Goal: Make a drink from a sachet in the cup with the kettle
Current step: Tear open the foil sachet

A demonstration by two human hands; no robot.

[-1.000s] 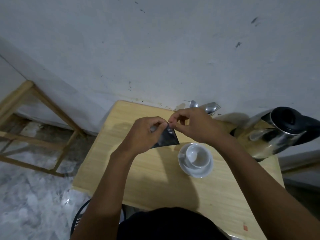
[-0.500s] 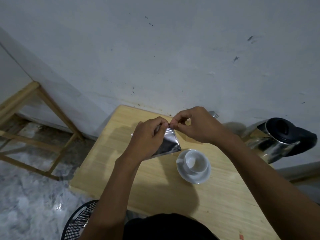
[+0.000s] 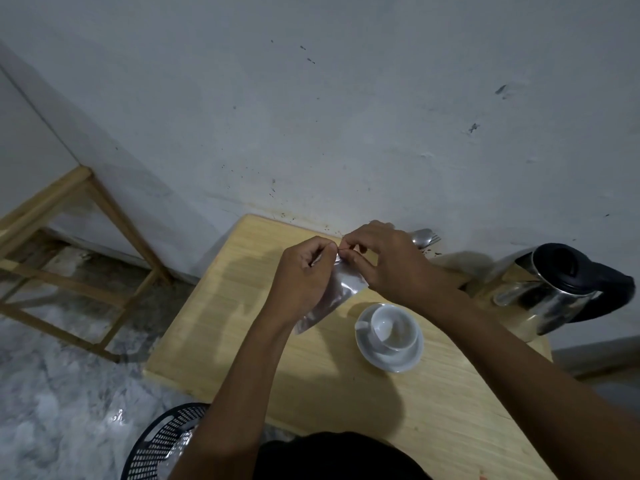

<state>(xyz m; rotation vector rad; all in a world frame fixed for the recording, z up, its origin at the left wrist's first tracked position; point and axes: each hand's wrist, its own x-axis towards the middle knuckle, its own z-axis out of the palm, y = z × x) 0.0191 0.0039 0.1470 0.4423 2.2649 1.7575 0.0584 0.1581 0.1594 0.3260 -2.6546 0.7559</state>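
Note:
Both hands pinch the top edge of a silvery foil sachet (image 3: 341, 289) above the wooden table (image 3: 225, 306). My left hand (image 3: 304, 278) holds its left corner; my right hand (image 3: 388, 261) grips the edge right beside it, fingertips nearly touching. The sachet hangs down and to the left between them. A white cup (image 3: 393, 327) stands on a white saucer (image 3: 398, 360) just below and right of the sachet, and looks empty. The steel kettle (image 3: 540, 299) with a black lid and handle stands at the table's right end.
A spoon and fork (image 3: 424, 237) lie by the wall behind my right hand. A black mesh basket (image 3: 162, 445) sits on the floor at the table's near left. A wooden frame (image 3: 79, 220) stands to the left.
The sachet has turned to hang lower and more leftward. Both hands stay pinched on its top edge. The camera view has shifted slightly.

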